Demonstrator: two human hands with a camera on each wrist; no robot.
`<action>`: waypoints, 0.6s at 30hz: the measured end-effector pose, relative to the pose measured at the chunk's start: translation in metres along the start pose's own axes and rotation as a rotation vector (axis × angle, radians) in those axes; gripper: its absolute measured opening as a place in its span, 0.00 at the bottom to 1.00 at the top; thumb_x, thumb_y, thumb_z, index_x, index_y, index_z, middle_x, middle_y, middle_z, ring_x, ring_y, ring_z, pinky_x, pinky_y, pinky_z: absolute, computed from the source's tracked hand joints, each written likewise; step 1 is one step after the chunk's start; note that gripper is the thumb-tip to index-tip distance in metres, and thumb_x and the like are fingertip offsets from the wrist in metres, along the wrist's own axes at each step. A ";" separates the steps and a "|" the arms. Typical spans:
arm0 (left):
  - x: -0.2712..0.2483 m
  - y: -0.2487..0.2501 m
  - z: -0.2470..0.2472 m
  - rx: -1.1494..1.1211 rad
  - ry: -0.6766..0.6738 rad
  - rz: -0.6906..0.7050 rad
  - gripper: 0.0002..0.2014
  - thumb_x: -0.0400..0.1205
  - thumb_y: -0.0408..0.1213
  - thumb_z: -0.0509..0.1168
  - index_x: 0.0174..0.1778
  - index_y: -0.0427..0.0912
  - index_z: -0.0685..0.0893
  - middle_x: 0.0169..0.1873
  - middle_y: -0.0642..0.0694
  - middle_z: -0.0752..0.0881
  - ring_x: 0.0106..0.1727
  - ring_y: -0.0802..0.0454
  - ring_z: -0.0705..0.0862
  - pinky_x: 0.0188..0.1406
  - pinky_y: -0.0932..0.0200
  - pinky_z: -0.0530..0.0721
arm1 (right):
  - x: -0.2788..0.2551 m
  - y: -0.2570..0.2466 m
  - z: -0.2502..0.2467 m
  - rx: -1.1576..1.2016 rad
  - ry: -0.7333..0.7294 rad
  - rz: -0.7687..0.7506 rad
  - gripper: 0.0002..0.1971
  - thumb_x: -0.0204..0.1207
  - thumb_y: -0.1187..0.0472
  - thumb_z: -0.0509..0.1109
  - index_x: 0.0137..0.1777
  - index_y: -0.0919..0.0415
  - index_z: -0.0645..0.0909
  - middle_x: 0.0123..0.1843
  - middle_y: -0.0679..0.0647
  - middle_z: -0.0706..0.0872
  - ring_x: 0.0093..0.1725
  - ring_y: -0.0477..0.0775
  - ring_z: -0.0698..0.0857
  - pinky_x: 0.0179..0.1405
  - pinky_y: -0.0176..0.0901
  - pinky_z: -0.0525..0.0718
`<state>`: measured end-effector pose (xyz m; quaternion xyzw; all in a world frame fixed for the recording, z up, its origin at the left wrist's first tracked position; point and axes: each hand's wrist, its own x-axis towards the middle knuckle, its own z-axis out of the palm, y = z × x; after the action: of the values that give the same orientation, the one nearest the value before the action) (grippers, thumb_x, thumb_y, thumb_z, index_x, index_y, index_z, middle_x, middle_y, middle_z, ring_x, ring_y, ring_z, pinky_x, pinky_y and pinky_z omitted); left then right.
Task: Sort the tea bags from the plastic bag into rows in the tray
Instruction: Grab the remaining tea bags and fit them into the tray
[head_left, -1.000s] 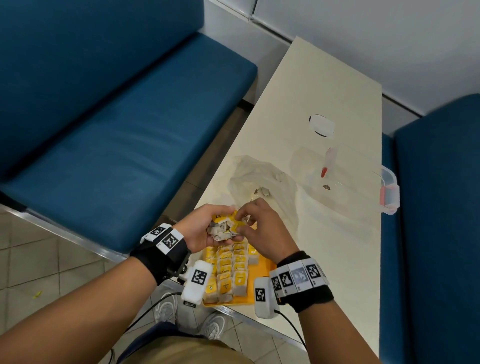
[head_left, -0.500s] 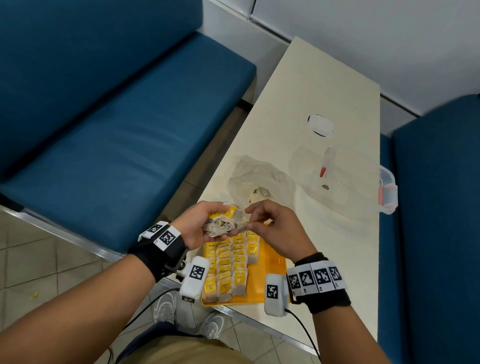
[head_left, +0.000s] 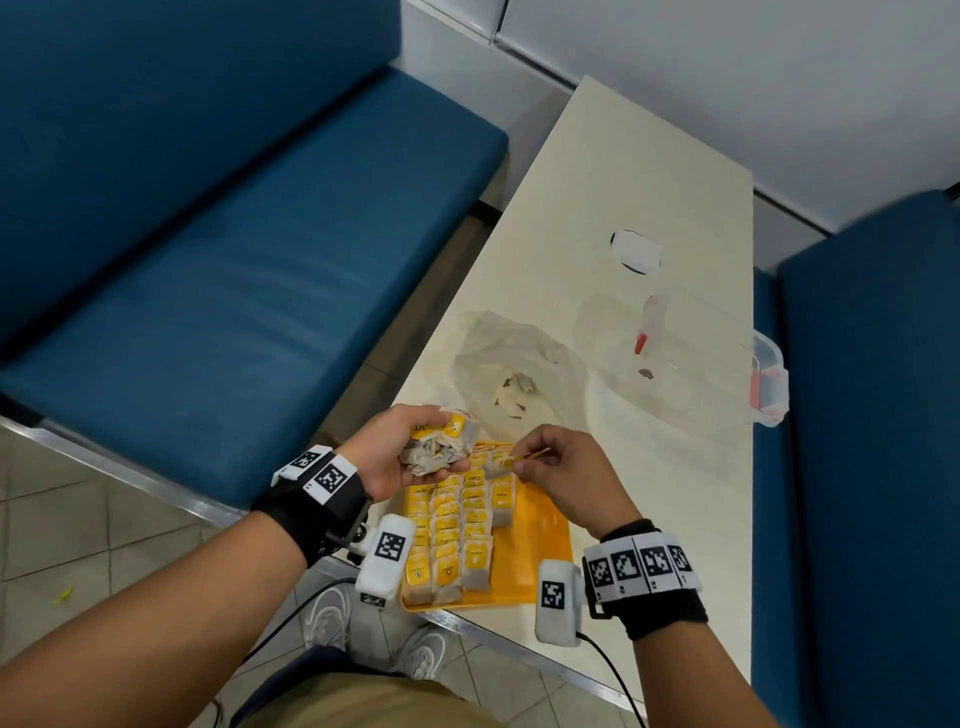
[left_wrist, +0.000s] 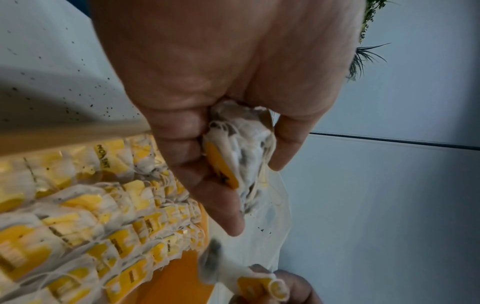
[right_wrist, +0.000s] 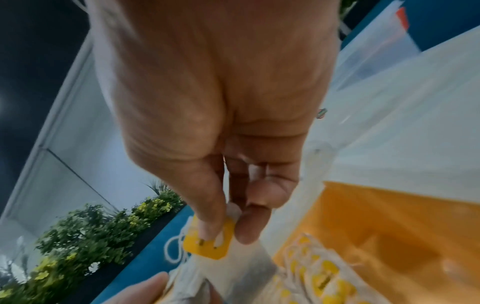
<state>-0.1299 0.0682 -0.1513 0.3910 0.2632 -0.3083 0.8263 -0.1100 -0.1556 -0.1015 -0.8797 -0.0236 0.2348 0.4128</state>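
Note:
My left hand (head_left: 415, 447) grips a clump of tea bags (head_left: 441, 447) with yellow tags above the far end of the orange tray (head_left: 540, 525); the clump (left_wrist: 241, 148) sits between its curled fingers and thumb. My right hand (head_left: 524, 462) pinches a single tea bag (head_left: 498, 465) by its yellow tag (right_wrist: 207, 242), just right of the clump, over the tray. Rows of tea bags (head_left: 457, 530) fill the tray's left half. The crumpled clear plastic bag (head_left: 514, 374) lies behind the tray with a few tea bags inside.
A clear lidded box (head_left: 696, 358) with a red clasp stands at the table's (head_left: 623, 171) right edge. A white round patch (head_left: 636, 252) marks the tabletop further back. Blue benches (head_left: 234, 291) flank the table on both sides.
My right hand has pulled a single tea bag out of the clump and drawn it rightward and down toward the tray. The left hand kept its hold on the clump.

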 end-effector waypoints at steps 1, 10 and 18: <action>0.000 0.000 0.000 0.000 0.000 0.002 0.15 0.85 0.37 0.66 0.67 0.38 0.82 0.55 0.28 0.90 0.46 0.37 0.92 0.32 0.57 0.89 | -0.001 0.003 0.000 0.016 0.003 0.006 0.05 0.73 0.70 0.76 0.44 0.60 0.86 0.37 0.55 0.89 0.36 0.47 0.86 0.39 0.39 0.83; -0.001 -0.002 -0.001 0.008 0.013 0.009 0.15 0.85 0.37 0.66 0.67 0.39 0.82 0.58 0.27 0.89 0.47 0.36 0.92 0.32 0.57 0.89 | -0.010 0.014 0.000 0.127 0.055 0.035 0.07 0.75 0.74 0.73 0.48 0.64 0.85 0.36 0.60 0.88 0.31 0.46 0.86 0.32 0.43 0.82; -0.001 -0.004 -0.002 0.029 0.017 0.019 0.13 0.85 0.36 0.67 0.65 0.41 0.81 0.57 0.28 0.90 0.48 0.35 0.92 0.32 0.56 0.90 | -0.019 0.021 0.008 0.021 -0.072 0.065 0.07 0.76 0.71 0.72 0.44 0.59 0.79 0.36 0.62 0.89 0.34 0.51 0.87 0.28 0.36 0.77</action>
<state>-0.1338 0.0677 -0.1540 0.4079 0.2619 -0.3010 0.8212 -0.1339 -0.1682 -0.1142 -0.8666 -0.0074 0.2797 0.4131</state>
